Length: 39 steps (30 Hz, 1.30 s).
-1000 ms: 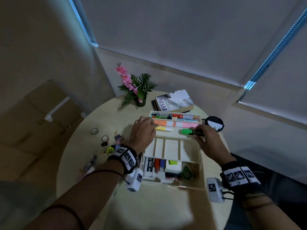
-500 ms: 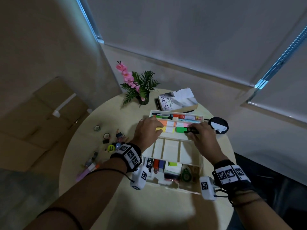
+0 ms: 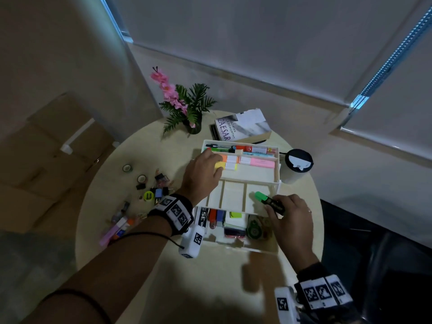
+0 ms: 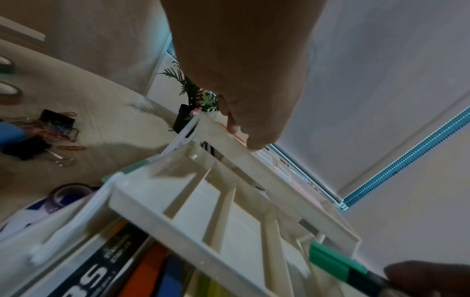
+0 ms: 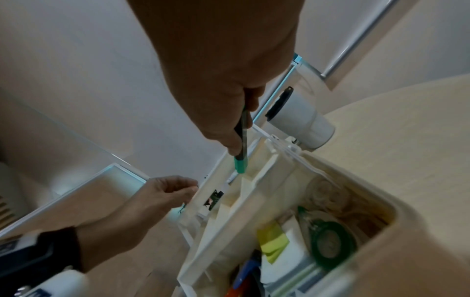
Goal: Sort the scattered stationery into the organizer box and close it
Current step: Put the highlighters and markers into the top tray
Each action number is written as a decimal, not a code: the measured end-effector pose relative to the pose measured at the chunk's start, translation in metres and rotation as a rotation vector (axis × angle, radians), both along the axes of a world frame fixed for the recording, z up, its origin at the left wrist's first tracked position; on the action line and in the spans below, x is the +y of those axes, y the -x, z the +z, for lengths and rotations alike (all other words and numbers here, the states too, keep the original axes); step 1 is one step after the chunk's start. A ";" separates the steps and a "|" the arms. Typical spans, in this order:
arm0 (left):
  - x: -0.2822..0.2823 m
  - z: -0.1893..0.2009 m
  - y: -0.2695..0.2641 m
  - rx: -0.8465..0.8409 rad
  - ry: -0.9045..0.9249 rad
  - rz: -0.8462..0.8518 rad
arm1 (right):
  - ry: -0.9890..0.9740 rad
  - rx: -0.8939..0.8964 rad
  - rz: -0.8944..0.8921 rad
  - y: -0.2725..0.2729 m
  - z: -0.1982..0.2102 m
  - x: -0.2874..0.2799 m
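The white organizer box (image 3: 278,178) stands open on the round table, its tiered trays spread out. Several highlighters and pens lie in the upper tray, and tape and notes fill the bottom one. My left hand (image 3: 203,174) curls over the upper tray's left end (image 4: 244,128), thumb by a yellow highlighter (image 3: 225,165). My right hand (image 3: 287,213) pinches a green highlighter (image 3: 268,201) by its black barrel. The green cap (image 5: 240,162) points at the middle tray's right compartment (image 4: 335,261). The middle tray's compartments hold nothing.
Left of the box lie tape rolls (image 3: 127,168), binder clips (image 3: 161,178) and a few pens and glue sticks (image 3: 119,226). At the back stand a potted plant (image 3: 187,106) and a book (image 3: 243,127). A white cup with black lid (image 3: 297,164) stands against the box's right side.
My right hand has drawn the green highlighter back from the upper tray toward me, to above the middle tray. The left hand has stayed on the upper tray's left end.
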<state>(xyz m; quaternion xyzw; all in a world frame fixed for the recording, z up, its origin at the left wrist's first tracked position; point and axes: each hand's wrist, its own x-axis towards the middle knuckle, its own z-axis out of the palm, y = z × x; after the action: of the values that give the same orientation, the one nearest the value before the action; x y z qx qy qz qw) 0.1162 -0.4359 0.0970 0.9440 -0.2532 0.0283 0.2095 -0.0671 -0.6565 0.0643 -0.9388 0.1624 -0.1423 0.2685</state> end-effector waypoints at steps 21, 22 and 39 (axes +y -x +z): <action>0.112 -0.050 0.075 0.274 -0.250 -0.343 | -0.269 0.120 -0.140 -0.040 -0.029 0.051; 0.111 -0.050 0.076 0.286 -0.246 -0.336 | -0.254 0.119 -0.145 -0.042 -0.029 0.050; 0.144 -0.048 0.095 0.366 -0.083 -0.403 | -0.083 0.140 -0.116 -0.007 -0.038 0.086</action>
<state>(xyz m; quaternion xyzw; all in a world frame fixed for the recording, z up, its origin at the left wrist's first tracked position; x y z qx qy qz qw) 0.0214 -0.2916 0.0486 0.8718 -0.3949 -0.1953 0.2142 -0.0602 -0.5701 0.0264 -0.9235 0.2407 -0.0849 0.2865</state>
